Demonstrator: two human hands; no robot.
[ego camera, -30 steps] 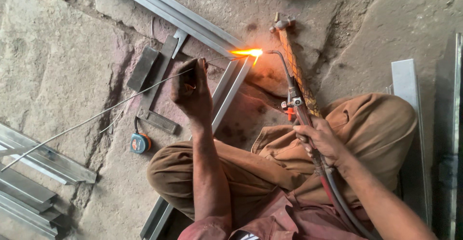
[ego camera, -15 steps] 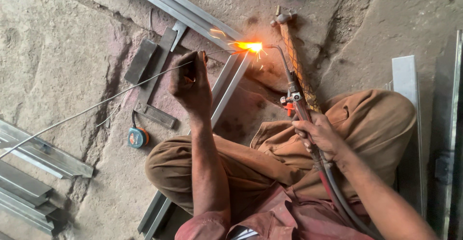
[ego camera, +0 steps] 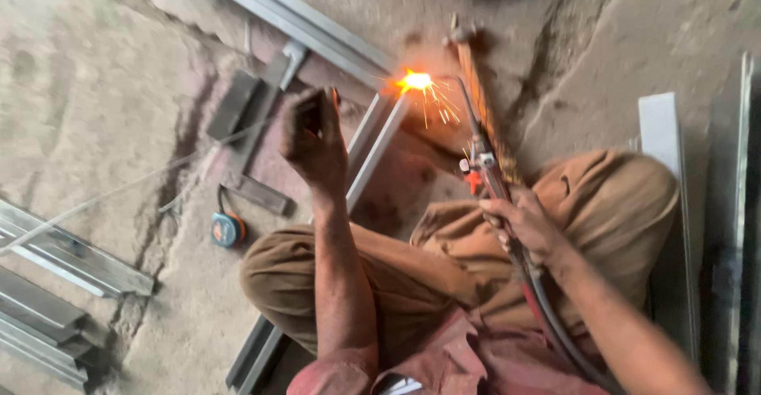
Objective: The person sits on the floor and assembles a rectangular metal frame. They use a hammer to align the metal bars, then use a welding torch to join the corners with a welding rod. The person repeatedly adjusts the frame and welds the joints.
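On the stone floor (ego camera: 95, 101) in front of my folded knees, my right hand (ego camera: 523, 224) is closed tight around the handle of a gas torch (ego camera: 485, 165), with its dark hose (ego camera: 555, 324) running back under my wrist and along my forearm. Its thin nozzle reaches out to a bright orange flame (ego camera: 416, 82) with sparks flying off it, sitting right at the far end of a light metal channel (ego camera: 372, 153) that lies slanted on the floor between my hands. My left hand (ego camera: 313, 137) is raised above that channel, fingers curled shut on a thin wire rod (ego camera: 135, 185) that trails away over the floor toward its left edge; the end near the flame is too blurred for me to place. Just beyond the torch lies a hammer (ego camera: 476, 86) with a wooden handle. A long metal rail (ego camera: 293, 18) runs slantwise across the floor's far side, touching the flame's end of the channel or just beside it. Near my left knee lies a small blue and orange tape measure (ego camera: 227, 228), and flat metal bars (ego camera: 238, 105) lie beyond it. More metal sections (ego camera: 55, 284) are stacked at the floor's left edge.
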